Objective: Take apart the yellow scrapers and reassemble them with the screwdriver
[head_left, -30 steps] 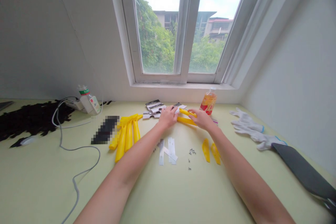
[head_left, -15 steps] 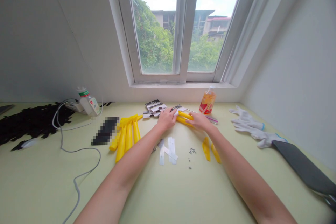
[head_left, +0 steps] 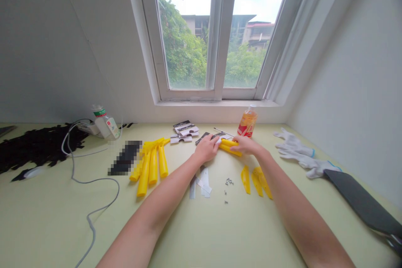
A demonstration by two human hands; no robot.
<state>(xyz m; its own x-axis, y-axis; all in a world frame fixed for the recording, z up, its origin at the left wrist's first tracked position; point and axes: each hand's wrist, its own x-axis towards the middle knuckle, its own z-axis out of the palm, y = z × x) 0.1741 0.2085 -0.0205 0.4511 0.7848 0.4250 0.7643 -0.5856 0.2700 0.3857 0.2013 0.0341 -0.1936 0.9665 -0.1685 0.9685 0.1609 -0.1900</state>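
My left hand [head_left: 207, 150] is at the left end of yellow tube-like plastic handles [head_left: 230, 150], its fingers curled in and touching them and a small white piece. My right hand [head_left: 247, 145] closes its fingers around the right end of the same handles. Beside my left hand lie black-and-white cards [head_left: 202, 138]. Nearer me are thin pale metal strips [head_left: 205, 184], small loose screws [head_left: 230, 181] and yellow flat shaped pieces [head_left: 246, 179] next to my right forearm. My left forearm covers part of the strips.
Several yellow handles [head_left: 153, 167] lie at left by a blurred dark object [head_left: 125, 158]. Behind are stacked cards [head_left: 184, 130], a screwdriver [head_left: 223, 131] and an orange drink bottle [head_left: 248, 122]. White gloves [head_left: 295, 144], a dark blade-shaped object [head_left: 361, 197] and a grey cable [head_left: 91, 217] edge the table.
Both hands have shifted to the right along with the yellow handles. The screwdriver and the cards beside my left hand show more, as do the flat yellow pieces by my right forearm.
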